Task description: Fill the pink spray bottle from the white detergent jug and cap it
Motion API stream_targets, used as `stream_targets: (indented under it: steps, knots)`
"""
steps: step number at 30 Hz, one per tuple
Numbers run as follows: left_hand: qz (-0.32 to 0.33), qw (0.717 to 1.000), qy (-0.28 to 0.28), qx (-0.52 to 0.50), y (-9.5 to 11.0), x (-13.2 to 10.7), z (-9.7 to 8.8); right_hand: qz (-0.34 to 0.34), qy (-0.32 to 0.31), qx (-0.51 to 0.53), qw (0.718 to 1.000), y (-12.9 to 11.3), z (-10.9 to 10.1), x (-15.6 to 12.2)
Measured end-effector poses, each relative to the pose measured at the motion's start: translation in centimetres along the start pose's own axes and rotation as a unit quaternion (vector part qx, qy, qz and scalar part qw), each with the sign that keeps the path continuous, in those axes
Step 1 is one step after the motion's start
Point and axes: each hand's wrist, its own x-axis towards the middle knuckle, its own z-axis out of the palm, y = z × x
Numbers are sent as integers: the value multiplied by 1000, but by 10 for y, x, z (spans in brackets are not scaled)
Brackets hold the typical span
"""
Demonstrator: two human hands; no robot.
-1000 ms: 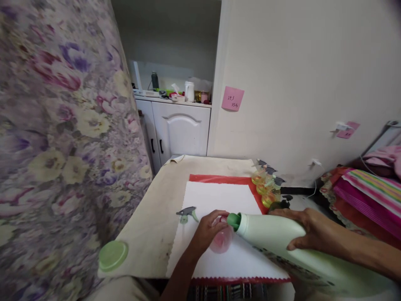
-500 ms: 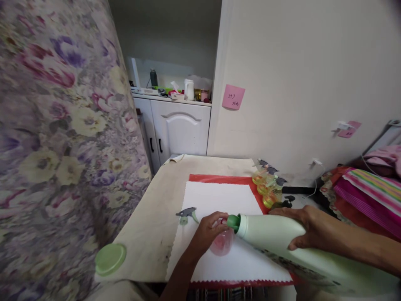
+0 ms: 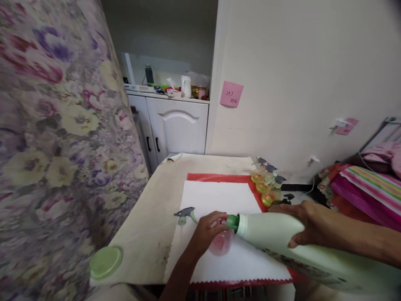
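Observation:
My left hand [image 3: 209,230] is closed around the neck of a clear pink spray bottle [image 3: 222,244], which stands on the white sheet without its spray head. A big pale green detergent bottle [image 3: 269,228] lies tipped almost level in my right hand [image 3: 308,223]. Its darker green spout [image 3: 232,222] meets the mouth of the pink bottle; my fingers partly hide the contact, and I cannot see whether liquid flows. A grey and green trigger spray head [image 3: 185,214] lies on the sheet left of my left hand. The round green cap [image 3: 105,262] rests at the table's near left corner.
Several spray bottles [image 3: 268,194] with yellow liquid stand along the right table edge by the wall. The white sheet [image 3: 216,192] lies over a red one [image 3: 216,178] on the cream-covered table [image 3: 147,225]. A floral curtain [image 3: 69,146] hangs at left; folded bedding [image 3: 369,192] is at right.
The view has shifted slightly, moving the surroundings a little to the left. Both hands keep their hold, and the spout stays at the pink bottle's mouth.

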Motion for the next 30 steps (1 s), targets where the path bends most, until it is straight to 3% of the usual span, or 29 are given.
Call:
stream_targets:
  steps: [10, 19, 30]
  knots:
    - [-3, 1000, -11, -1, -5, 4, -1, -2, -15, 2, 1000, -3, -4, -2]
    - [2, 1000, -18, -4, -2, 4, 0, 2, 11, -45, 999, 8, 1, 1]
    - [11, 1000, -21, 7, -3, 3, 0, 5, 6, -71, 997, -1, -5, 0]
